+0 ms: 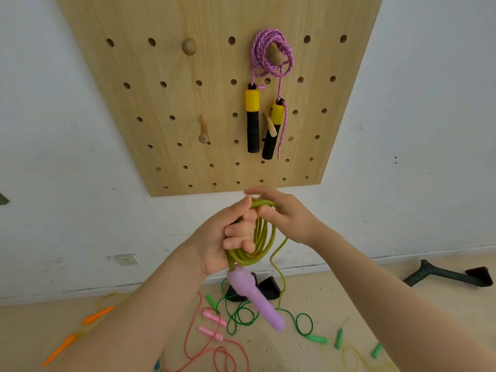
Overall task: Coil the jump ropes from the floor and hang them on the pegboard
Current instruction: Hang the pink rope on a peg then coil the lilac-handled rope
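Olive-green jump rope [261,237] hangs coiled just below the pegboard [171,103], the left hand [228,237] clenched around its loops, a lilac handle [255,296] dangling beneath; the right hand [284,213] pinches the coil's top. On the pegboard, a pink rope [271,52] with yellow-black handles hangs from a peg. Well below the pegboard, other ropes lie on the floor [308,291]

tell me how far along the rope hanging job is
Done: one pink rope hangs coiled on a pegboard peg. In hand: left hand grips the olive rope coil, right hand pinches its top. Left: green rope, red rope and others on the floor.
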